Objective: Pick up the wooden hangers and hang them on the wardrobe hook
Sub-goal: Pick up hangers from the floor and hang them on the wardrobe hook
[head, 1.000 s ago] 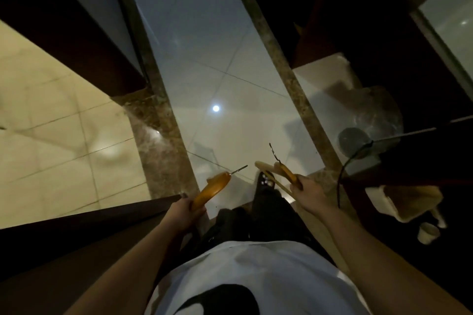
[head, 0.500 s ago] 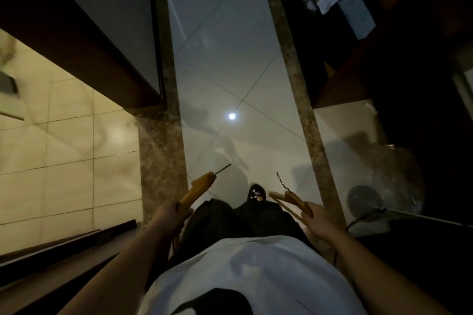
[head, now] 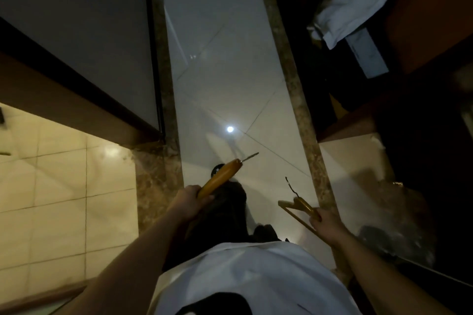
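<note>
Pale glossy floor tiles [head: 225, 71] run ahead between two brown marble strips [head: 297, 100] in a dim room. Nearest the camera is the person's white shirt [head: 256, 276], with both bare forearms reaching forward past it. The left hand [head: 188, 202] has its fingers [head: 204, 198] clenched round the lower end of an orange rounded wooden hanger [head: 221, 178]. The hanger slants up and away from them, its metal hook tip pointing forward. The right hand [head: 330, 225] grasps a paler wooden hanger with a crossbar [head: 298, 206]. Its fingers [head: 316, 220] close on one arm, and the dark wire hook rises just beyond them. The two hangers are held apart. Just beyond the left fingers a dark shoe [head: 217, 169] shows under the orange hanger. Farther off a round light glint [head: 230, 129] sits on the tiles. Far up and right of the right fingers, a white cloth [head: 358, 2] lies over dark furniture.
</note>
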